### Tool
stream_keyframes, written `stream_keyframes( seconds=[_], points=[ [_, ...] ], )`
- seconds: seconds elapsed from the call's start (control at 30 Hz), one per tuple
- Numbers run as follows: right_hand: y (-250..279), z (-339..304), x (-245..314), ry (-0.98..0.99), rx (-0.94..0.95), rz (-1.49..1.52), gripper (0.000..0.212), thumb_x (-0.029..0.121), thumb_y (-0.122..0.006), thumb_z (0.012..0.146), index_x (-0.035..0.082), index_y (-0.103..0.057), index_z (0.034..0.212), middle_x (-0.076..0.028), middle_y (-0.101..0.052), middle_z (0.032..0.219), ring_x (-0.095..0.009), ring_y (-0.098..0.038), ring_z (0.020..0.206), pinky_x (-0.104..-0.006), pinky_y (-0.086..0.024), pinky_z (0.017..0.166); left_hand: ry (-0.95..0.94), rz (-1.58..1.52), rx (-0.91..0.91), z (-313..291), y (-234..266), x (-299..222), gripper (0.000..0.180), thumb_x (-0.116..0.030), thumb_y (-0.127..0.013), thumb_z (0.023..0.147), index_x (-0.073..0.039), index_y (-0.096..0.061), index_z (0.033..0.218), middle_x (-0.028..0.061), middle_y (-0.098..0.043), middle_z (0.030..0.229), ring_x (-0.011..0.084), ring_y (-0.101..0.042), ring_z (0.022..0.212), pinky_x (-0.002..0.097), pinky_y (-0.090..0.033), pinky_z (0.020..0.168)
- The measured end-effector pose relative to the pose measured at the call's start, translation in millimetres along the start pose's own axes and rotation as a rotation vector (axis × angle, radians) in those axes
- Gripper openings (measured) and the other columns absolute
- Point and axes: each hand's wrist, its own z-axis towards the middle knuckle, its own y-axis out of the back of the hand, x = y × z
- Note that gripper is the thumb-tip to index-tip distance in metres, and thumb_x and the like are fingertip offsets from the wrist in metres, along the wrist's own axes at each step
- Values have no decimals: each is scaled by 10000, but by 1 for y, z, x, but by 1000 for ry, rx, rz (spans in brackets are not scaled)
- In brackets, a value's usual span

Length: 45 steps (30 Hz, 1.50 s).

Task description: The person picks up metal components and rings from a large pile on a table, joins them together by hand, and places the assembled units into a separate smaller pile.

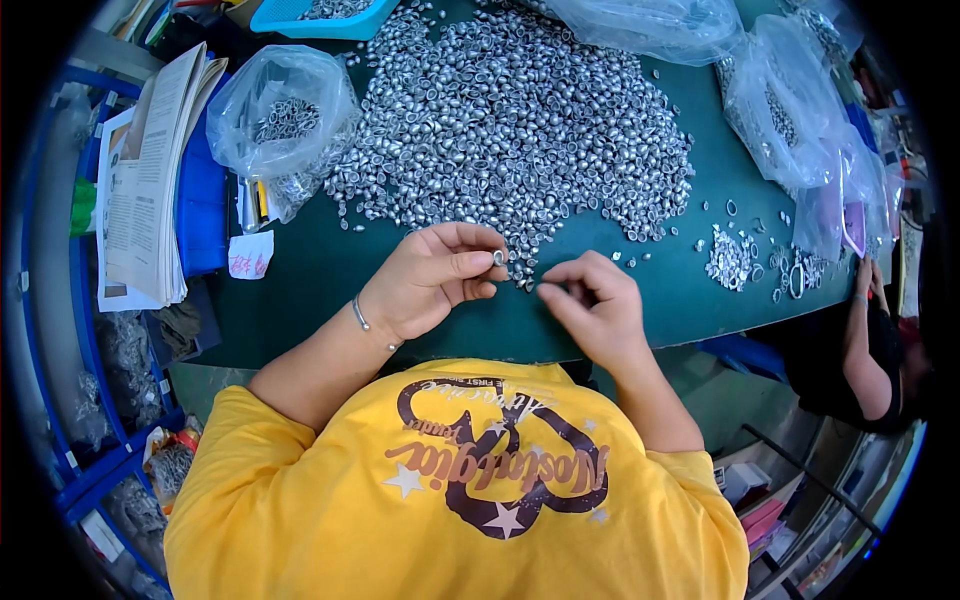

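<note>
A large heap of small silver metal pieces, rounded and hollow with an open side, spreads over the green table. My left hand, with a silver bangle at the wrist, pinches one such metal piece between thumb and fingertips at the heap's near edge. Just to the right, my right hand is closed with thumb and forefinger together, close to several loose pieces. Whether anything sits in that pinch is too small to make out.
A clear plastic bag of metal parts stands at left, by a blue bin and papers. Small sorted piles and more bags lie at right. A turquoise basket is far left; another person's arm shows at right.
</note>
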Motion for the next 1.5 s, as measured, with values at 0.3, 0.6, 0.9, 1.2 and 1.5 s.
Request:
stream_keyframes(
  seconds=[0.3, 0.6, 0.9, 1.2, 1.5],
  points=[
    [-1, 4, 11, -41, 20, -164, 85, 37, -660, 708, 30, -613, 779, -82, -516, 668, -231, -539, 561, -313, -429, 492, -7, 56, -33, 0, 0, 5, 164, 15, -559, 808, 19, -587, 969, 115, -607, 946, 186, -612, 861, 269, -516, 724],
    [-11, 3, 2, 216, 0, -424, 82, 85, -660, 711, 53, -599, 755, -82, -520, 675, -263, -555, 600, -337, -448, 514, 3, 78, -31, 1, 2, 4, 176, 39, -550, 801, 29, -594, 970, 125, -617, 929, 188, -615, 852, 267, -517, 733],
    [6, 5, -1, -473, 129, 767, 97, 58, -637, 786, 22, -590, 863, 31, -488, 666, -40, -426, 557, -173, -329, 479, 39, 116, -76, -2, -6, 2, 232, 20, -526, 819, 57, -558, 1046, 166, -612, 976, 230, -621, 896, 273, -520, 762],
    [3, 4, -9, -324, 155, 1045, 105, 31, -605, 808, 20, -551, 897, 15, -488, 716, -26, -376, 536, -156, -275, 451, 76, 78, 43, 0, -10, 2, 297, 34, -467, 825, 62, -509, 1117, 205, -562, 1090, 267, -579, 992, 311, -486, 839],
    [-4, 9, 6, -57, 5, 513, 75, 26, -616, 802, 26, -577, 865, 42, -492, 724, -22, -397, 597, -163, -316, 518, 159, -321, 113, 2, -17, -5, 494, -295, -276, 937, 65, -358, 1266, 250, -384, 1291, 343, -377, 1218, 438, -287, 1031]
  ],
)
